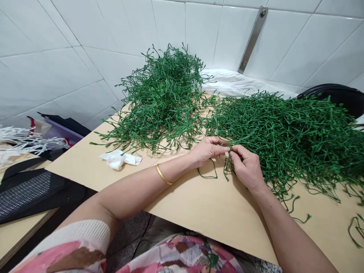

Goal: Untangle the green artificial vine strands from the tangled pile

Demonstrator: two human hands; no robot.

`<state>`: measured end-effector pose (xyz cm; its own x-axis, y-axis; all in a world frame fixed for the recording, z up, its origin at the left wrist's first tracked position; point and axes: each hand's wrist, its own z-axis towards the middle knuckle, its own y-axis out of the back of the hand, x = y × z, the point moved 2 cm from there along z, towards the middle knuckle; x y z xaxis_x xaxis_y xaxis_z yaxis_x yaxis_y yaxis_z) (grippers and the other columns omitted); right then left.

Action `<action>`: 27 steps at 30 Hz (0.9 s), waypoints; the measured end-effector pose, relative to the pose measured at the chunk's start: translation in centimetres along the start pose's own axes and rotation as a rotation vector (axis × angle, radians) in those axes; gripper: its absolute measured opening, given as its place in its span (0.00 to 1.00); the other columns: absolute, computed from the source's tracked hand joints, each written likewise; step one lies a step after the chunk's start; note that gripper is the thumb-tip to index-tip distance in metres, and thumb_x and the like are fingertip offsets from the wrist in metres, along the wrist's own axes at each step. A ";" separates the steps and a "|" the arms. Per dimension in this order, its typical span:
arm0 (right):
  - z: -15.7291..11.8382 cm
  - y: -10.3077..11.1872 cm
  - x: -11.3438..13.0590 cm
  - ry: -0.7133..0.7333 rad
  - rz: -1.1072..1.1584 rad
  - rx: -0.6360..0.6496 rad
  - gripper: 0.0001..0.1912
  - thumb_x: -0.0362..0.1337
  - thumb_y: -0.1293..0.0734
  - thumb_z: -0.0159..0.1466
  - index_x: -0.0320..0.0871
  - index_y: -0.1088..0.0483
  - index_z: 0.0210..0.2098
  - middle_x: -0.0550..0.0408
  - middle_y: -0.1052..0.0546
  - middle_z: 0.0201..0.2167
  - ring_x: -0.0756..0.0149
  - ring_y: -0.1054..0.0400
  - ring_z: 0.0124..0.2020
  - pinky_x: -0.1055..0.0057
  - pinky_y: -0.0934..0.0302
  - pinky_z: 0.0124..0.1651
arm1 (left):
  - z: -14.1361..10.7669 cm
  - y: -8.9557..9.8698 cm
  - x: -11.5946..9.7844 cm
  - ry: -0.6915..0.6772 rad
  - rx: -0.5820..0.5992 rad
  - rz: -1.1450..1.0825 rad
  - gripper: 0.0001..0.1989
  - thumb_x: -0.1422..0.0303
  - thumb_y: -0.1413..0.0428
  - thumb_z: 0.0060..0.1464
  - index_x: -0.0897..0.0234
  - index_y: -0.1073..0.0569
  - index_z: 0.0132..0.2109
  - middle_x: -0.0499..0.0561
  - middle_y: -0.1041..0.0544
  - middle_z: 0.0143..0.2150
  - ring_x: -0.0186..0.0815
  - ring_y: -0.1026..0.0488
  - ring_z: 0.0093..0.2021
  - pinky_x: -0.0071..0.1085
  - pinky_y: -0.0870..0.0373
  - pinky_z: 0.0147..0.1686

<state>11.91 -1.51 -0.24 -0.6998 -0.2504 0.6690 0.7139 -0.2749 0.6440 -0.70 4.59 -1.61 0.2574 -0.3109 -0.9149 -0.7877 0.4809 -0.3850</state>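
Note:
My left hand (208, 151) and my right hand (247, 165) meet over the table's middle, fingertips almost touching. Between them they pinch a green cord (226, 171), its ends hanging below the fingers. A thin loop of green cord (215, 176) droops under my left hand. Thumb and fingers of both hands are closed on the strand; the exact grip is partly hidden. Just beyond my right hand spreads a thick heap of green cords with small knotted or tufted ends (273, 125). Another heap of the same cords (167, 94) rises behind my left hand.
A crumpled white tissue (118, 159) lies left on the tan tabletop (199, 204). White tiled wall (119, 22) closes off the back, with a metal bracket (253, 40) on it. White strands (31, 140) and black mesh fabric (28, 193) occupy a lower left surface. Black round items (338, 94) stand far right.

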 end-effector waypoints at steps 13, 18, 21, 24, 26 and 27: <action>0.2 0.6 0.2 -0.082 0.197 -0.006 0.09 0.38 0.39 0.58 0.41 0.31 0.29 0.59 0.32 0.21 0.73 0.41 0.23 0.76 0.47 0.26 | -0.4 -0.3 -1.4 -0.235 -0.006 0.362 0.05 0.76 0.46 0.42 0.70 0.25 0.29 0.46 0.32 0.23 0.24 0.39 0.24 0.24 0.41 0.27; 0.3 0.6 0.2 -0.182 0.376 0.001 0.11 0.42 0.39 0.59 0.41 0.33 0.29 0.57 0.31 0.23 0.72 0.38 0.25 0.75 0.42 0.27 | -0.5 -0.3 -1.6 -0.366 -0.029 0.786 0.08 0.71 0.48 0.47 0.69 0.27 0.24 0.45 0.37 0.20 0.26 0.42 0.24 0.24 0.46 0.25; 0.3 0.2 0.2 -0.221 0.438 0.040 0.12 0.44 0.39 0.59 0.42 0.34 0.34 0.57 0.31 0.25 0.71 0.36 0.25 0.73 0.39 0.28 | -0.6 -0.4 -1.8 -0.391 -0.019 0.922 0.10 0.71 0.49 0.48 0.69 0.28 0.23 0.46 0.36 0.20 0.27 0.42 0.23 0.24 0.46 0.26; 0.2 -0.2 0.1 -0.222 0.411 0.077 0.14 0.45 0.36 0.57 0.42 0.35 0.37 0.57 0.31 0.27 0.72 0.37 0.24 0.73 0.40 0.26 | -0.6 -0.5 -1.7 -0.372 -0.041 0.937 0.08 0.71 0.49 0.46 0.68 0.27 0.23 0.47 0.34 0.21 0.28 0.40 0.25 0.24 0.45 0.26; 0.2 -0.4 0.0 -0.210 0.401 0.072 0.13 0.44 0.35 0.55 0.42 0.35 0.36 0.56 0.31 0.28 0.71 0.37 0.26 0.73 0.40 0.28 | -0.6 -0.4 -1.4 -0.350 -0.051 0.900 0.07 0.71 0.48 0.44 0.68 0.28 0.24 0.48 0.33 0.21 0.29 0.38 0.26 0.24 0.44 0.26; 0.2 -0.4 0.0 -0.211 0.419 0.064 0.13 0.43 0.34 0.55 0.42 0.35 0.35 0.56 0.30 0.28 0.71 0.36 0.28 0.73 0.39 0.30 | -0.6 -0.5 -1.3 -0.340 -0.042 0.870 0.06 0.71 0.48 0.44 0.68 0.28 0.24 0.48 0.32 0.22 0.29 0.38 0.26 0.24 0.44 0.26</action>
<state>11.63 -1.23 -0.47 -0.3358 -0.1321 0.9326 0.9385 -0.1311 0.3194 -1.00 4.28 -0.19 -0.2877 0.4049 -0.8679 -0.7980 0.3997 0.4510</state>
